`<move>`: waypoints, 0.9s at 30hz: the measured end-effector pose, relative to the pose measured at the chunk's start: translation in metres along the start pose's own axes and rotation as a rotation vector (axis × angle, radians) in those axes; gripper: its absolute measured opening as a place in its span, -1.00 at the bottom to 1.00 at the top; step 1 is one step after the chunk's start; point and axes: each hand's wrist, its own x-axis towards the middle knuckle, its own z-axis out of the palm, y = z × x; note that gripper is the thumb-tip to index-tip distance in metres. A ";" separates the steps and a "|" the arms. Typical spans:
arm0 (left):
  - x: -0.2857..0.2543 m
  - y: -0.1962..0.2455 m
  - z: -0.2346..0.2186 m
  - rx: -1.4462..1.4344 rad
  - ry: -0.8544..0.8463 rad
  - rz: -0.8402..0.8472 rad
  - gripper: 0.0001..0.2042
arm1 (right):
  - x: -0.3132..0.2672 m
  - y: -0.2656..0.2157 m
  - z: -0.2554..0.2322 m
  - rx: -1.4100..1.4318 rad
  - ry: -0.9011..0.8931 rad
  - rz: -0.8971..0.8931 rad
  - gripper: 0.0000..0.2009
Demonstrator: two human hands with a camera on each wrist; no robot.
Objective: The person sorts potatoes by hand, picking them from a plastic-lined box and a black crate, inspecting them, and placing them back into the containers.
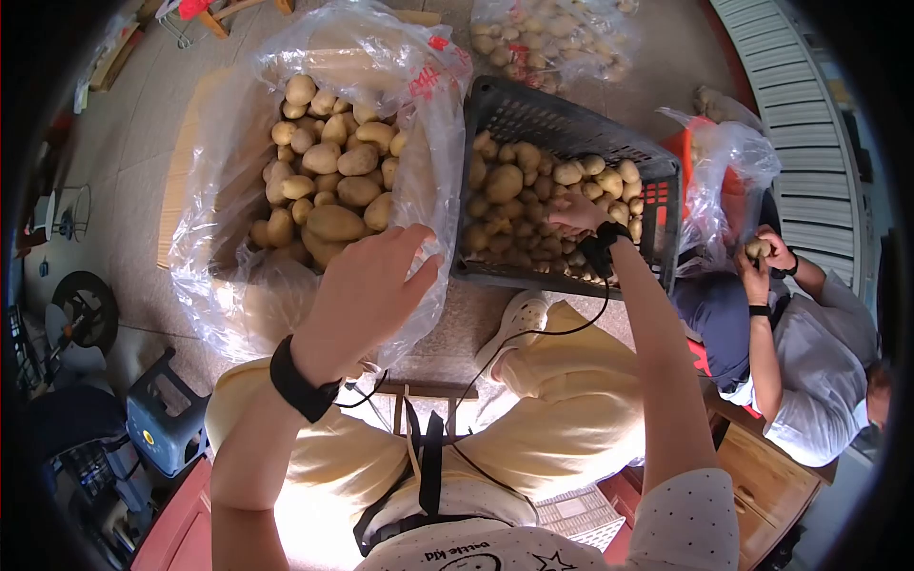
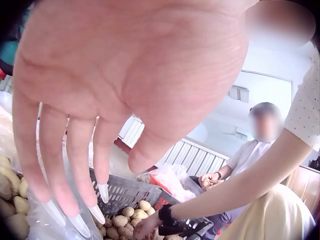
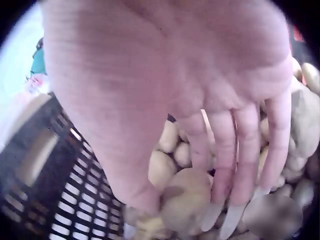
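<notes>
My right hand (image 1: 571, 215) reaches into a black plastic crate (image 1: 571, 109) filled with potatoes. In the right wrist view, its thumb and fingers grip a potato (image 3: 186, 200) just above the others. Straight fingers and bare palm show on my left hand (image 2: 130, 65), which holds nothing. From the head view, the left hand hangs over the near right edge of a cardboard box lined with a clear plastic bag (image 1: 433, 181). Yellow-brown potatoes (image 1: 335, 224) of mixed sizes, several quite large, lie heaped inside that bag.
Another clear bag of potatoes (image 1: 562, 38) lies beyond the crate. At the right, a seated person (image 1: 809, 352) holds a potato (image 1: 758, 249) beside a red and clear plastic bag (image 1: 728, 162). A blue plastic stool (image 1: 167, 419) stands at left. A black cable (image 1: 562, 330) trails from my right wrist.
</notes>
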 end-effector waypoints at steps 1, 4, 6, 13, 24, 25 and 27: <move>-0.001 -0.001 0.000 0.004 0.009 0.014 -0.74 | -0.027 -0.022 0.006 0.081 0.115 -0.086 -0.49; -0.003 -0.006 0.007 0.085 0.119 0.093 -0.74 | -0.084 -0.059 0.019 0.207 0.239 -0.270 -0.42; -0.004 -0.004 0.007 0.129 0.106 0.090 -0.74 | -0.122 -0.085 0.033 0.300 0.258 -0.366 -0.37; -0.012 0.002 0.003 0.125 0.157 0.271 -0.61 | -0.202 -0.124 0.096 0.359 0.177 -0.516 -0.39; -0.007 0.009 -0.002 0.115 0.077 0.357 -0.45 | -0.215 -0.137 0.131 0.753 -0.120 -0.524 -0.50; -0.007 0.010 -0.003 0.100 0.081 0.361 -0.45 | -0.217 -0.137 0.131 0.763 -0.119 -0.523 -0.50; -0.006 0.013 -0.004 0.094 0.060 0.369 -0.46 | -0.221 -0.136 0.131 0.790 -0.179 -0.568 -0.50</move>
